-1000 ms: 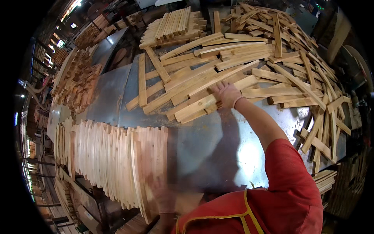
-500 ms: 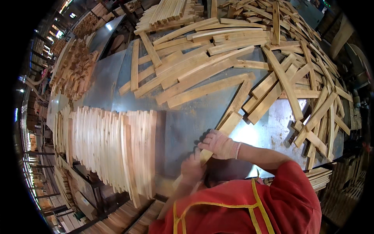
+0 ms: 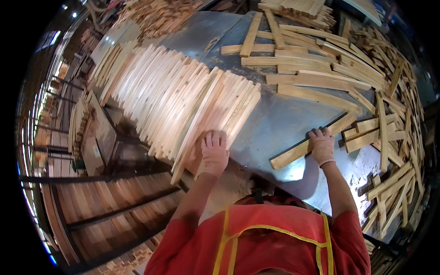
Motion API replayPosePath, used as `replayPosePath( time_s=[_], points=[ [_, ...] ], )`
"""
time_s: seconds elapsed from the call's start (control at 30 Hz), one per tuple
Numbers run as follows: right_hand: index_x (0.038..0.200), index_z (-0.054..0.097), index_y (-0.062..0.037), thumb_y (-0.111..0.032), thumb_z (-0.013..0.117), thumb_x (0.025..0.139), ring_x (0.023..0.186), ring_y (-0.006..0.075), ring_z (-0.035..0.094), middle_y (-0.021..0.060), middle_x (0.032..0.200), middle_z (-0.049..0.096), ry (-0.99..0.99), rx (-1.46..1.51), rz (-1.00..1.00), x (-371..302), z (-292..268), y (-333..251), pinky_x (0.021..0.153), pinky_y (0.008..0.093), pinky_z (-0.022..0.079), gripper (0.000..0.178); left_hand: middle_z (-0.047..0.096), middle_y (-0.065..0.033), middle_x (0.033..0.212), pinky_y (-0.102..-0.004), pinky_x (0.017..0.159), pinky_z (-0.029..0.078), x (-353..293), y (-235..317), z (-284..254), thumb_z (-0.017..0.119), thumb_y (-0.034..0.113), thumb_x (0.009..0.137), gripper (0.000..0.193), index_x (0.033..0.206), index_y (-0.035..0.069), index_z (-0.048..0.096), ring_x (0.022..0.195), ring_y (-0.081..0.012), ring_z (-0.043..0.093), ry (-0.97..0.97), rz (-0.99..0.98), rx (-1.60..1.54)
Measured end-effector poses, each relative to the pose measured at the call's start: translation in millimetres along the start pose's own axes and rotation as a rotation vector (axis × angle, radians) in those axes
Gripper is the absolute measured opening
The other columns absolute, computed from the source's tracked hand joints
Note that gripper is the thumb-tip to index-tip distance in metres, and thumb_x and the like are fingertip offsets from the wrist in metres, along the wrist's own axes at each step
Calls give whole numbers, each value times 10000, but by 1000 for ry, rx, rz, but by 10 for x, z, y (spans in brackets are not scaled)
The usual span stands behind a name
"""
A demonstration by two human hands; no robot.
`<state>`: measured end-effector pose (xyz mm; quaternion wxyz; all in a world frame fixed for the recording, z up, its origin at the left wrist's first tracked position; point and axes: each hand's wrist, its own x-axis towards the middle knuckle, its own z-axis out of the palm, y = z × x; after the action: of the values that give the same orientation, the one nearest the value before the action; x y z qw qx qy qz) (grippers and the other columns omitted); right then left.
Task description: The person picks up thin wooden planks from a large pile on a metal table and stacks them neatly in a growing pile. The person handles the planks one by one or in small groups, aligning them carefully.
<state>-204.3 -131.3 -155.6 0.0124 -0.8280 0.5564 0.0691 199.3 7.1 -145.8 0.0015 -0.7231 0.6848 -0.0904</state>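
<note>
In a cream work glove, my left hand lies over the near end of a long row of pale wooden boards, its fingers stretched forward on them. The boards stand side by side on edge, and one light board sticks out nearer than its neighbours. My right hand, gloved too, grips a wooden plank with its fingers over the far edge. That plank lies slantwise on the metal tabletop. The thumb of my right hand is hard to make out.
Loose planks lie across the far part of the table, with a tangled heap to the right. At the far left rises another wood pile. A rack of boards stands below the table at the near left.
Both hands were together on one plank in front of me. Now they are apart, the left on the row of boards, the right on a plank. My view has turned left.
</note>
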Motion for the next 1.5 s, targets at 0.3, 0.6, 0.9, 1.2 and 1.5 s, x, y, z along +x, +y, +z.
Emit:
replayPosePath(
  time_s=[0.3, 0.6, 0.9, 1.2, 1.5],
  points=[
    [1459, 579, -185, -273, 774, 813, 1350, 383, 569, 133, 1376, 650, 237, 390, -131, -197, -305, -325, 1076, 531, 492, 681, 619, -167, 1360, -523, 1044, 479, 60, 1150, -71, 772, 571, 864, 911, 1549, 42, 488, 1224, -376, 614, -317, 129, -413],
    [1458, 559, -89, -540, 890, 717, 1259, 397, 633, 188, 1312, 670, 223, 154, 1012, -30, -527, 3270, 1013, 507, 530, 929, 612, -140, 1220, -532, 957, 491, 55, 1423, 410, 815, 531, 818, 978, 1592, 64, 442, 1080, -367, 640, -242, 68, -122],
    [1524, 419, -60, -230, 880, 767, 1300, 468, 620, 265, 1428, 601, 303, 627, 1092, -396, 136, 3150, 1036, 511, 564, 903, 613, -148, 1153, -544, 939, 488, 8, 1379, 436, 794, 508, 833, 929, 1559, 32, 463, 1045, -378, 648, -193, 90, -82],
    [1715, 196, -20, -83, 763, 801, 1308, 327, 638, 226, 1484, 612, 552, 1543, 875, -947, -190, 1103, 1093, 396, 522, 1078, 635, -161, 1185, -525, 966, 490, 110, 1359, 547, 750, 403, 914, 783, 1562, 42, 502, 1092, -380, 648, -177, -35, -336],
    [1557, 431, -82, -463, 710, 1015, 982, 253, 642, 145, 1205, 676, -309, 1732, 259, -525, 215, -1140, 853, 376, 568, 719, 658, -228, 1409, -483, 1068, 522, 72, 1207, -128, 757, 402, 939, 813, 1598, 29, 462, 1237, -434, 659, -499, -59, -766]
  ],
)
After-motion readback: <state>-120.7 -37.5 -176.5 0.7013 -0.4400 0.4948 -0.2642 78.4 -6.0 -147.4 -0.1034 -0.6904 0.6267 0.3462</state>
